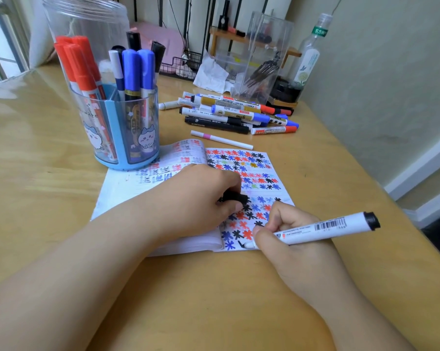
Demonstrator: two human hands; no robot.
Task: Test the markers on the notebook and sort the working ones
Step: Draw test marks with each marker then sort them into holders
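The right hand has its fingers curled tight round a white marker with a black end, the grip close to the tip, which touches the bottom edge of the notebook page beside a short black stroke. The left hand rests on the open notebook and pinches a black cap between thumb and fingers. The page is covered in rows of red, blue and black star marks. Just behind the notebook lies a thin white pen, and further back a loose pile of markers. At the notebook's far left corner stands a clear blue pen holder with red, blue and black markers upright in it. All sit on the wooden worktop.
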